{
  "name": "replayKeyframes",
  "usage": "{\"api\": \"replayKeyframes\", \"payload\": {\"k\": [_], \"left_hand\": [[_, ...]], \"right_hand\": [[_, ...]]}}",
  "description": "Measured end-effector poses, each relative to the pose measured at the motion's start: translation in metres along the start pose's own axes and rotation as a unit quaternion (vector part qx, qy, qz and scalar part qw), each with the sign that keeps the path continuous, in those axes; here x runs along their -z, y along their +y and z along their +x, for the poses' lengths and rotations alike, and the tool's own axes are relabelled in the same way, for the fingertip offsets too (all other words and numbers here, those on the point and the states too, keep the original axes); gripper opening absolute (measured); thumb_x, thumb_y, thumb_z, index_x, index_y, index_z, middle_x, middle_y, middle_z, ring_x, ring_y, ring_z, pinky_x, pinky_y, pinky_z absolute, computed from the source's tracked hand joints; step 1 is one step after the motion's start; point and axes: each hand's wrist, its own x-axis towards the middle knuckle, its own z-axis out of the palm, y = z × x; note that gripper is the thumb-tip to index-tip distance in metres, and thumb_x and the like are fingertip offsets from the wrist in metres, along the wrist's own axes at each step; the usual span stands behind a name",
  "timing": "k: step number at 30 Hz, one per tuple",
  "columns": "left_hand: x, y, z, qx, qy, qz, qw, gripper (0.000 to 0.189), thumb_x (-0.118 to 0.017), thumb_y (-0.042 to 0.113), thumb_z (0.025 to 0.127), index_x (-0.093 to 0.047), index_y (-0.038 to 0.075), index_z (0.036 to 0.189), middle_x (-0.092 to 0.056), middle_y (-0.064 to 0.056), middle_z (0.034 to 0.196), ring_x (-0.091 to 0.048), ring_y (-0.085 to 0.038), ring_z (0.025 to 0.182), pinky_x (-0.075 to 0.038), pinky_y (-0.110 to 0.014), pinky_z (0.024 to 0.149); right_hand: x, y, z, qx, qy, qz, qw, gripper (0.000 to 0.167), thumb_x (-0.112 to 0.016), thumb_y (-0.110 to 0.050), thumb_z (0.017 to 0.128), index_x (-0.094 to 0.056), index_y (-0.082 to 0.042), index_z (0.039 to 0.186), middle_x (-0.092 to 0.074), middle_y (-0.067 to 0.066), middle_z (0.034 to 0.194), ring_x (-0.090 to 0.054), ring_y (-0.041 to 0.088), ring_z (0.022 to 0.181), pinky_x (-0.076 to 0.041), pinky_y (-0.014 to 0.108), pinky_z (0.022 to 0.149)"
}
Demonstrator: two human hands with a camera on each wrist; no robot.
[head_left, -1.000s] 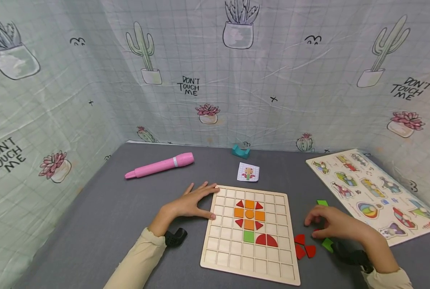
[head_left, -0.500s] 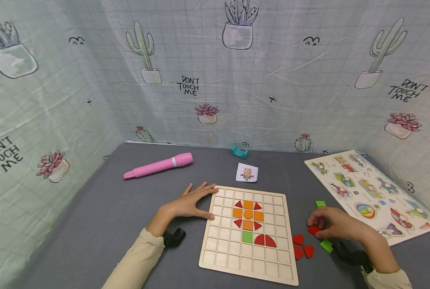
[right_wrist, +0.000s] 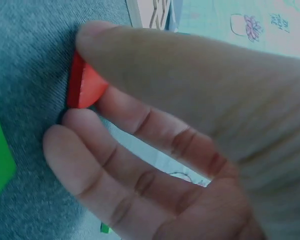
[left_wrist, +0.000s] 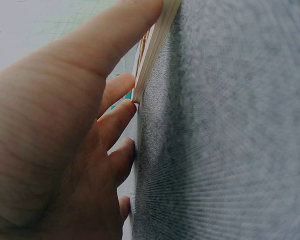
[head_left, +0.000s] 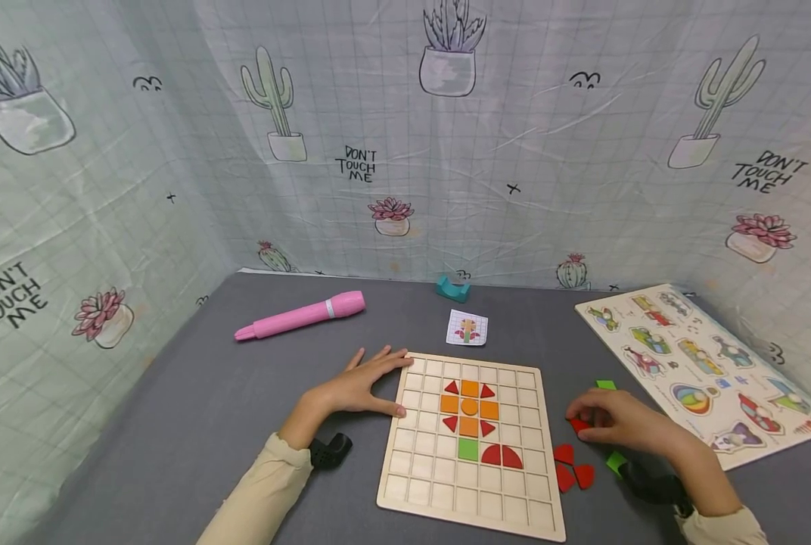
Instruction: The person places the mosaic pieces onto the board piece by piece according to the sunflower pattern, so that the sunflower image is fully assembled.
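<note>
In the head view, a wooden grid board (head_left: 415, 465) bears an orange, red and green pattern. My left hand (head_left: 358, 387) rests at the board's upper left edge, fingers spread and straight. Its thumb (left_wrist: 125, 30) lies along the board's side in the left wrist view. To the right of the board, my right hand (head_left: 626, 420) pinches a red quarter-circle piece (right_wrist: 92, 85) between thumb and fingertips, close over the cloth. Several loose red pieces (head_left: 585, 476) lie just below that hand. Green pieces (head_left: 606, 384) show behind it and by its wrist.
A small pattern card (head_left: 467, 328) lies behind the board, with a teal curved holder (head_left: 453, 288) beyond it. The large pink pen-shaped object (head_left: 299, 316) is at back left. On the right lies a picture puzzle board (head_left: 712, 363). A printed curtain (head_left: 514, 136) walls the table.
My right hand has lifted slightly left toward the grid board, carrying the red piece in its fingertips. The left hand stays at the board's edge.
</note>
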Motion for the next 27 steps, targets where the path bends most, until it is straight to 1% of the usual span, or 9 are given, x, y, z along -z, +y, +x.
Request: {"api": "replayKeyframes", "payload": {"k": [4, 10, 15, 20, 23, 27], "left_hand": [[-0.001, -0.001, 0.0, -0.002, 0.0, -0.001, 1.0, 0.086, -0.077, 0.044, 0.082, -0.036, 0.015, 0.152, -0.025, -0.007, 0.161, -0.008, -0.032, 0.15, 0.006, -0.063, 0.115], [-0.001, -0.002, 0.003, -0.001, 0.001, 0.008, 1.0, 0.086, -0.076, 0.045, 0.082, -0.035, 0.017, 0.152, -0.024, -0.006, 0.161, -0.008, -0.031, 0.15, 0.006, -0.063, 0.115], [-0.002, -0.003, 0.003, -0.004, 0.001, 0.007, 1.0, 0.086, -0.076, 0.046, 0.082, -0.035, 0.017, 0.152, -0.024, -0.005, 0.161, -0.008, -0.03, 0.15, 0.006, -0.062, 0.115], [-0.002, -0.002, 0.001, -0.004, 0.002, 0.002, 1.0, 0.086, -0.077, 0.044, 0.082, -0.036, 0.016, 0.152, -0.025, -0.006, 0.161, -0.008, -0.031, 0.15, 0.006, -0.062, 0.115], [-0.002, -0.002, 0.001, -0.002, 0.004, 0.001, 1.0, 0.086, -0.077, 0.044, 0.082, -0.036, 0.016, 0.152, -0.025, -0.006, 0.161, -0.008, -0.031, 0.15, 0.006, -0.062, 0.115], [-0.002, -0.002, 0.001, 0.0, 0.003, 0.002, 1.0, 0.086, -0.076, 0.045, 0.082, -0.035, 0.016, 0.152, -0.025, -0.006, 0.161, -0.008, -0.03, 0.15, 0.006, -0.062, 0.115]], "right_hand": [[-0.003, -0.003, 0.002, -0.002, -0.001, 0.0, 1.0, 0.024, -0.076, -0.001, 0.081, -0.064, 0.0, 0.102, -0.059, 0.002, 0.087, -0.051, -0.002, 0.066, -0.046, 0.023, 0.053], [-0.005, -0.007, 0.005, -0.019, 0.004, -0.014, 0.9997, 0.024, -0.076, -0.001, 0.081, -0.063, 0.002, 0.1, -0.056, -0.001, 0.083, -0.049, -0.003, 0.066, -0.046, 0.023, 0.053], [-0.007, -0.014, 0.01, -0.057, 0.002, -0.023, 0.9981, 0.021, -0.076, -0.005, 0.082, -0.064, 0.001, 0.098, -0.055, -0.005, 0.081, -0.047, -0.003, 0.063, -0.045, 0.022, 0.052], [-0.007, -0.021, 0.014, -0.095, -0.01, -0.012, 0.9954, 0.02, -0.075, -0.01, 0.085, -0.064, -0.001, 0.099, -0.053, -0.009, 0.075, -0.045, -0.002, 0.059, -0.043, 0.022, 0.051], [-0.006, -0.023, 0.017, -0.108, -0.014, -0.01, 0.994, 0.021, -0.074, -0.012, 0.086, -0.064, -0.001, 0.1, -0.052, -0.012, 0.07, -0.044, -0.002, 0.058, -0.042, 0.022, 0.051], [-0.007, -0.027, 0.021, -0.11, -0.016, -0.014, 0.9937, 0.021, -0.074, -0.014, 0.086, -0.064, -0.002, 0.101, -0.052, -0.012, 0.07, -0.045, -0.002, 0.058, -0.042, 0.022, 0.052]]}}
